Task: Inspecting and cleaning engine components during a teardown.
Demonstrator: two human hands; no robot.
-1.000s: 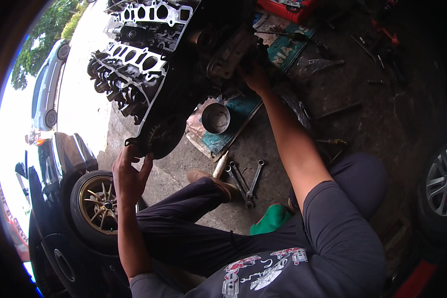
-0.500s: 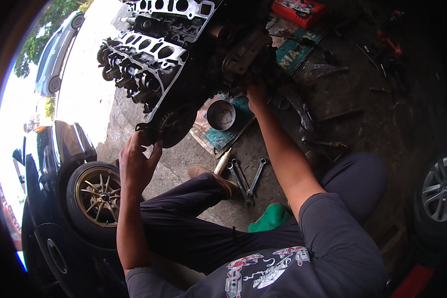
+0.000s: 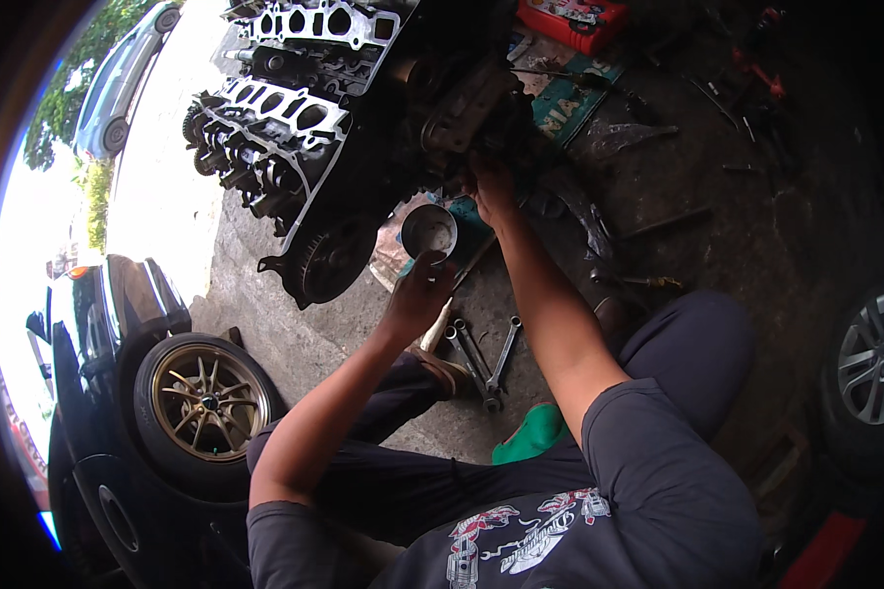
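Note:
A large engine [image 3: 285, 162], with pale metal flanges and exposed valve gear, takes up the upper left and middle. At its near end is a dark rounded housing [image 3: 332, 263]. My left hand [image 3: 420, 293] is at the near rim of a round metal can [image 3: 428, 232]; its fingers are bent and partly blurred, and whether they grip the rim is unclear. My right hand [image 3: 491, 187] reaches up to the dark underside of the engine. Its fingers are curled there, and what they hold is lost in shadow.
Several wrenches [image 3: 502, 351] lie on the concrete by my foot. A printed sheet [image 3: 570, 118] lies under the engine and a red case [image 3: 572, 25] stands beyond. A wheel with bronze spokes [image 3: 209, 402] on a dark car is at left. Scattered tools [image 3: 666, 224] lie at right.
My left hand has left the dark housing and moved right to the metal can. My right hand stays at the engine's underside. The view has shifted slightly.

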